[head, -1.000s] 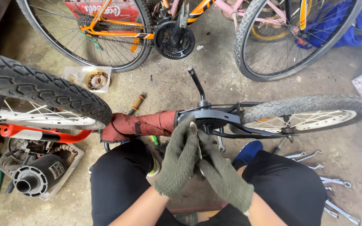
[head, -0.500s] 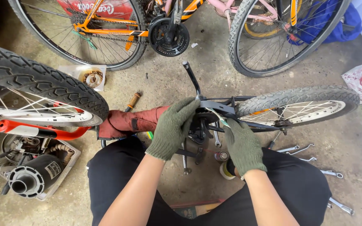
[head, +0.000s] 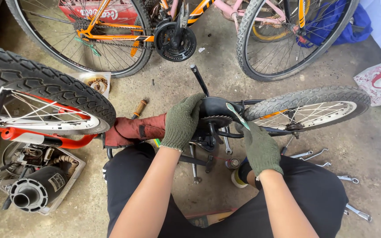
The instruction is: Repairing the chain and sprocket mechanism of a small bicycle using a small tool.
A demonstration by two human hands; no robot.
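**Steadying the crank**

Over the concrete floor, my green-gloved left hand [head: 182, 121] clamps the black plastic chain guard [head: 217, 107] of the small overturned bicycle; best held firm so nothing twists. My right hand [head: 260, 147] pinches a thin greenish strip [head: 236, 113] (hard to identify) just beside the toothed steel chainring [head: 216, 120], below my fingertips.

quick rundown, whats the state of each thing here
left hand: gloved, gripping the frame by the chainguard
right hand: gloved, holding a thin tool at the chainring
small bike: lying on its side
small wheel: still mounted
wrenches: loose on floor
orange bike: upright
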